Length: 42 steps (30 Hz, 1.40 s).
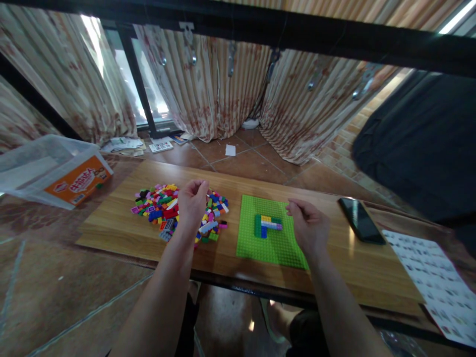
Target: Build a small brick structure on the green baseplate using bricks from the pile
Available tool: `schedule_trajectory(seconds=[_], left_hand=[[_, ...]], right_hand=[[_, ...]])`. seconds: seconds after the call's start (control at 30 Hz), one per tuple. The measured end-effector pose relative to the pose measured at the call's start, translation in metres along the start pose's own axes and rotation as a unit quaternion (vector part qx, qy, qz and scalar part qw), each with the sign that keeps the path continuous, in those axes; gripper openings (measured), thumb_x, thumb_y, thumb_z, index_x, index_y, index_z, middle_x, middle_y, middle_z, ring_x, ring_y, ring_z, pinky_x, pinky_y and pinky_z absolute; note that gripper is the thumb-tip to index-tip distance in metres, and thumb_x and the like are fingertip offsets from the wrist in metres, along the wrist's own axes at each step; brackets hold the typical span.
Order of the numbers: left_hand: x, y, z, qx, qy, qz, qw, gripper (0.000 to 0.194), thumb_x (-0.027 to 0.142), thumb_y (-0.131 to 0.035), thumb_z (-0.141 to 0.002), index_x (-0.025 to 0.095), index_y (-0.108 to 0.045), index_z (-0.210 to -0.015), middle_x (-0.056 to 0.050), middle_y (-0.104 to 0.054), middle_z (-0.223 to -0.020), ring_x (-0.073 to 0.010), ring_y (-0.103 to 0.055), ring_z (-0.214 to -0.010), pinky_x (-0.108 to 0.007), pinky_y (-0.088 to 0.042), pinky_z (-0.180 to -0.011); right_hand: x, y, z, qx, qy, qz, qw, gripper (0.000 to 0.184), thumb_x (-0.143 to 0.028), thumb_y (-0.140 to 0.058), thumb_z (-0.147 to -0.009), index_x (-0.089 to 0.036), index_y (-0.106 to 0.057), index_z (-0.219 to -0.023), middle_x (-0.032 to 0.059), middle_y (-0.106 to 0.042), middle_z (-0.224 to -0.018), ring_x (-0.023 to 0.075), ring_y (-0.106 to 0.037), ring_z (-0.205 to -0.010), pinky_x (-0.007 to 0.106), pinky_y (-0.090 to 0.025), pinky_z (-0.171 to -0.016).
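Observation:
A heap of mixed toy bricks (159, 203) lies on the wooden board, and my left hand (192, 198) is above it. Its fingers are pinched together; whatever is between them is hidden. To the right lies a green studded baseplate (249, 248). Near the baseplate's middle sits a small group of joined bricks (265, 225) in green, yellow, white, blue and purple. My right hand (310, 225) hovers over the baseplate's right side, fingers curled and thumb pressed to the forefinger. I cannot make out anything held there.
A clear plastic box (48, 168) with an orange label stands at the far left. A black phone (360, 220) lies right of the baseplate. A printed picture sheet (435, 282) rests at the right end. Papers (124, 145) and curtains are behind the wooden board (122, 223).

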<state>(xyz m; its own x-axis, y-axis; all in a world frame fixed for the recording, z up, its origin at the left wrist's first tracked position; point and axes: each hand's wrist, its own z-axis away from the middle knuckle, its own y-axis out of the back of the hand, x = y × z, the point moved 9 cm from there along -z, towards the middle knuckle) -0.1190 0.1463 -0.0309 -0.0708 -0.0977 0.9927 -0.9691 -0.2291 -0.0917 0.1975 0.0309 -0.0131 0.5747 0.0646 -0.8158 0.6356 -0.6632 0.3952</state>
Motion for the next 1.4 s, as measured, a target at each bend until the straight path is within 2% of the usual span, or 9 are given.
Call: schedule_trajectory(seconds=[0.13, 0.2, 0.27, 0.33, 0.43, 0.53, 1.13, 1.27, 1.4], left_hand=[[0.002, 0.012, -0.002, 0.017, 0.017, 0.039, 0.999, 0.018, 0.033, -0.064, -0.074, 0.016, -0.063, -0.074, 0.004, -0.057, -0.057, -0.0059, -0.043, -0.044, -0.019, -0.031, -0.044], [0.000, 0.014, -0.003, 0.017, 0.026, 0.052, 0.998, 0.018, 0.033, -0.066, -0.072, 0.015, -0.063, -0.075, 0.004, -0.058, -0.057, -0.0056, -0.043, -0.044, -0.018, -0.031, -0.044], [0.000, 0.015, -0.004, 0.016, 0.025, 0.060, 0.998, 0.018, 0.032, -0.066, -0.071, 0.015, -0.063, -0.075, 0.004, -0.058, -0.057, -0.0052, -0.043, -0.044, -0.018, -0.031, -0.044], [0.000, 0.016, -0.005, 0.014, 0.018, 0.064, 0.998, 0.018, 0.032, -0.067, -0.071, 0.014, -0.063, -0.073, 0.004, -0.057, -0.056, -0.0048, -0.042, -0.043, -0.018, -0.030, -0.043], [0.001, 0.018, -0.007, 0.020, 0.018, 0.063, 0.998, 0.018, 0.032, -0.067, -0.070, 0.015, -0.063, -0.073, 0.004, -0.057, -0.056, -0.0048, -0.042, -0.044, -0.018, -0.030, -0.043], [0.000, 0.021, -0.008, 0.035, 0.027, 0.055, 0.998, 0.020, 0.032, -0.068, -0.068, 0.015, -0.064, -0.075, 0.004, -0.058, -0.058, -0.0053, -0.045, -0.045, -0.018, -0.033, -0.045], [-0.005, -0.007, 0.001, -0.010, 0.050, 0.043, 0.998, 0.022, 0.031, -0.071, -0.065, 0.014, -0.064, -0.076, 0.004, -0.059, -0.058, -0.0048, -0.047, -0.046, -0.016, -0.034, -0.045], [-0.007, -0.011, 0.003, -0.022, 0.053, 0.040, 0.998, 0.023, 0.032, -0.071, -0.066, 0.013, -0.066, -0.079, 0.004, -0.059, -0.058, -0.0048, -0.047, -0.047, -0.016, -0.034, -0.046], [-0.008, -0.010, 0.003, -0.022, 0.060, 0.035, 0.997, 0.027, 0.036, -0.074, -0.066, 0.013, -0.066, -0.079, 0.004, -0.060, -0.057, -0.0045, -0.047, -0.047, -0.016, -0.034, -0.048]], right_hand=[[-0.032, -0.024, 0.023, -0.046, 0.031, 0.010, 0.998, 0.029, -0.042, -0.057, -0.089, -0.019, -0.072, -0.078, 0.0023, -0.071, -0.070, 0.0172, -0.064, -0.065, 0.029, -0.050, -0.064], [-0.055, -0.047, 0.045, -0.115, 0.079, 0.003, 0.990, 0.025, -0.037, -0.056, -0.092, -0.021, -0.072, -0.084, 0.0023, -0.072, -0.076, 0.0162, -0.065, -0.069, 0.027, -0.050, -0.066], [-0.082, -0.076, 0.079, -0.214, 0.163, -0.008, 0.963, 0.024, -0.030, -0.051, -0.097, -0.021, -0.071, -0.087, 0.0028, -0.073, -0.080, 0.0147, -0.066, -0.073, 0.026, -0.049, -0.069], [-0.105, -0.101, 0.119, -0.297, 0.276, 0.015, 0.914, 0.025, -0.028, -0.050, -0.097, -0.021, -0.070, -0.084, 0.0022, -0.070, -0.073, 0.0143, -0.063, -0.067, 0.027, -0.046, -0.066], [-0.118, -0.126, 0.165, -0.359, 0.376, 0.037, 0.853, 0.026, -0.026, -0.053, -0.095, -0.021, -0.066, -0.073, 0.0004, -0.065, -0.066, 0.0138, -0.059, -0.063, 0.027, -0.042, -0.062], [-0.119, -0.136, 0.181, -0.382, 0.405, 0.052, 0.829, 0.023, -0.025, -0.055, -0.093, -0.021, -0.063, -0.071, -0.0009, -0.064, -0.066, 0.0132, -0.058, -0.062, 0.027, -0.041, -0.060], [-0.107, -0.127, 0.148, -0.349, 0.356, 0.088, 0.862, 0.024, -0.028, -0.056, -0.094, -0.019, -0.064, -0.073, 0.0007, -0.065, -0.071, 0.0145, -0.059, -0.067, 0.028, -0.042, -0.064], [-0.097, -0.114, 0.125, -0.308, 0.262, 0.038, 0.914, 0.022, -0.026, -0.050, -0.097, -0.019, -0.069, -0.088, 0.0040, -0.070, -0.080, 0.0162, -0.063, -0.076, 0.028, -0.048, -0.072], [-0.067, -0.082, 0.082, -0.202, 0.089, -0.093, 0.971, 0.028, -0.036, -0.050, -0.097, -0.020, -0.066, -0.113, 0.0091, -0.071, -0.105, 0.0186, -0.066, -0.096, 0.033, -0.051, -0.087]])
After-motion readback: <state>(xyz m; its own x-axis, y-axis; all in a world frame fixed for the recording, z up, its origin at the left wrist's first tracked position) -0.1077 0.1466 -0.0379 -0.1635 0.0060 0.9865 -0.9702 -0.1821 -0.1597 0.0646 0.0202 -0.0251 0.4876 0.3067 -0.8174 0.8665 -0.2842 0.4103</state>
